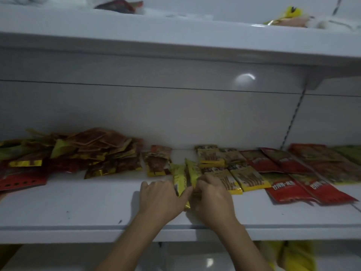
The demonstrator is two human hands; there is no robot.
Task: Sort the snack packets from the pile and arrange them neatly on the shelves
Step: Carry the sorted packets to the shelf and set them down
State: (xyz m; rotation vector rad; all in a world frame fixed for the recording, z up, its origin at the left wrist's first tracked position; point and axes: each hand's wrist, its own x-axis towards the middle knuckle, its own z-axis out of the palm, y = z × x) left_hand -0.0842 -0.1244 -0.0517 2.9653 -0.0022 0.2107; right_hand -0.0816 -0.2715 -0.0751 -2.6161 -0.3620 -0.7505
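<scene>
While your hands meet on the middle shelf, each holds a yellow packet.
Your left hand curls its fingers round the left packet; your right hand pinches the right packet. Both packets stand on edge, side by side, near the shelf's front. The mixed pile lies further left, flat rows of yellow packets and red packets to the right.

Left end of pile off-frame; top-shelf packets blurry
</scene>
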